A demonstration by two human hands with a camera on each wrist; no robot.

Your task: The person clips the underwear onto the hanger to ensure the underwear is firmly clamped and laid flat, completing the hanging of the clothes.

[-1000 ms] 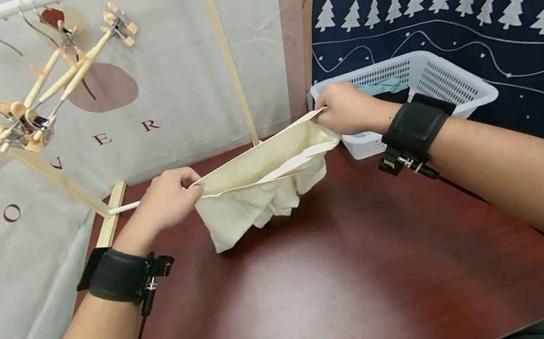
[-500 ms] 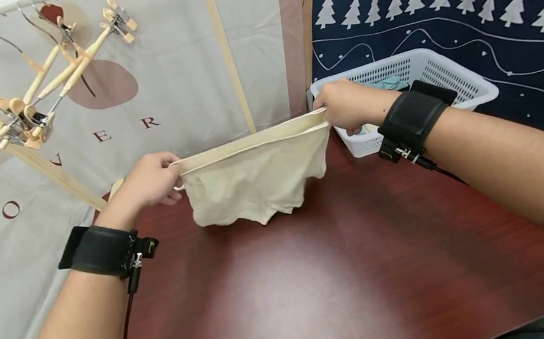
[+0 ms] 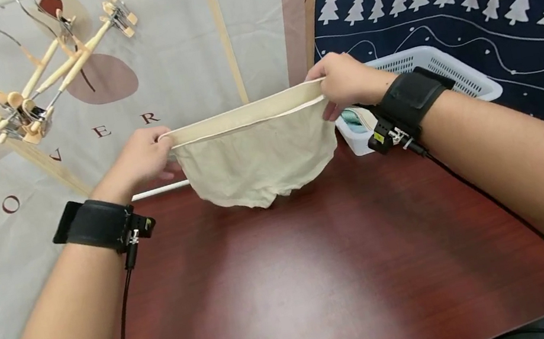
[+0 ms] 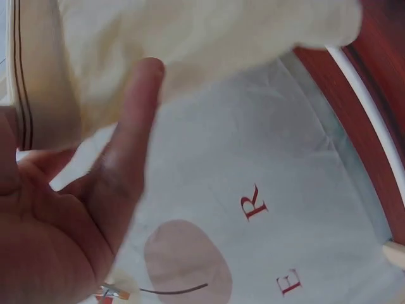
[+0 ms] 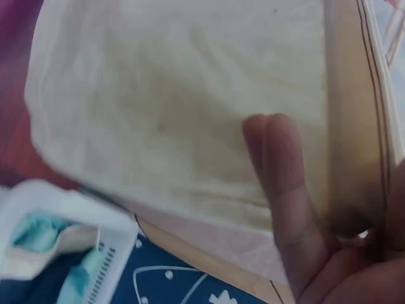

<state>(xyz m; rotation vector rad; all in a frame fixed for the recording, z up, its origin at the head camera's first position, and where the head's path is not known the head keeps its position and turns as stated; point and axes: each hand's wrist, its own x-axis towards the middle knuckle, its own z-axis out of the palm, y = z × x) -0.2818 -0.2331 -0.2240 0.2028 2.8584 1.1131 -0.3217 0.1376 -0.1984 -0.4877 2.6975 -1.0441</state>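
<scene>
cream briefs (image 3: 256, 157) hang stretched between your two hands, lifted clear above the table (image 3: 291, 286). a second ago the fabric sagged in a slack fold with its hem near the wood; half a second ago you had pulled the waistband straight; now it is taut and higher, and the whole garment has come up toward 12 o'clock. judged from that, the garment looks spread and ready for clipping or hanging, not for laying down.

your left hand (image 3: 140, 158) pinches the waistband's left end, at 9 o'clock of the cloth; the left wrist view shows one finger (image 4: 130, 142) lying against the fabric, the band by the thumb. your right hand (image 3: 344, 82) pinches the right end at 3 o'clock; the right wrist view shows fingers (image 5: 281, 171) behind the cloth and the thumb on the band. both holds look firm, neither let go.

around it, near to far: the bare red-brown table below; a white rod (image 3: 159, 190) on the table under your left hand; a white basket (image 3: 456, 78) at 3 o'clock, just behind your right wrist, with a teal item (image 3: 352, 119) inside; a slanted wooden post (image 3: 221, 28) at 12 o'clock; clip hangers (image 3: 36, 83) on a rail at 10 o'clock, well apart from the cloth.

the post stands between the garment and the backdrop; the way up-left to the hangers looks open.
</scene>
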